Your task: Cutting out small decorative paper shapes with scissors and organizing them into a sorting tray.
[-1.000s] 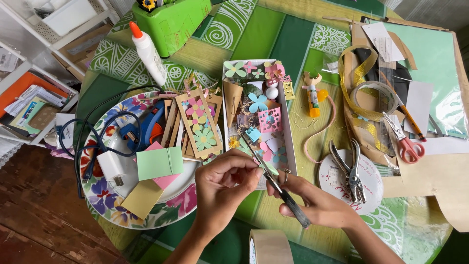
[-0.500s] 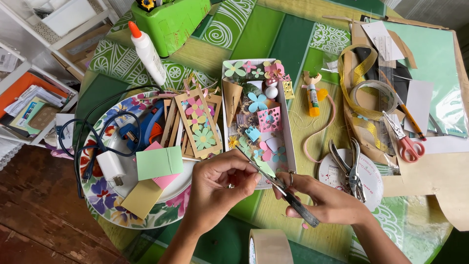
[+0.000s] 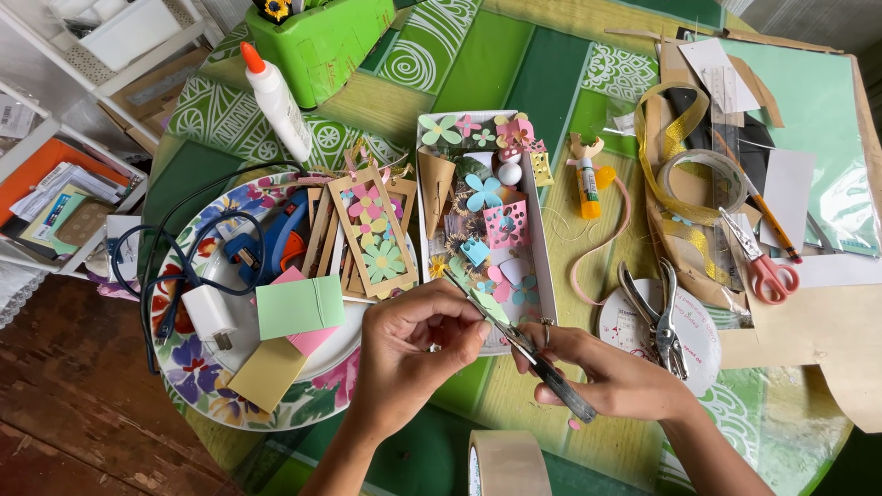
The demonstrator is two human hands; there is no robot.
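A round table under a green patterned cloth fills the frame. At lower centre my left hand pinches a small green paper cutout between thumb and fingertips, while my right hand grips dark tweezers closed beside it. Just above sits a white tray of paper flowers; left, a floral plate holding coloured notes; far right, red scissors.
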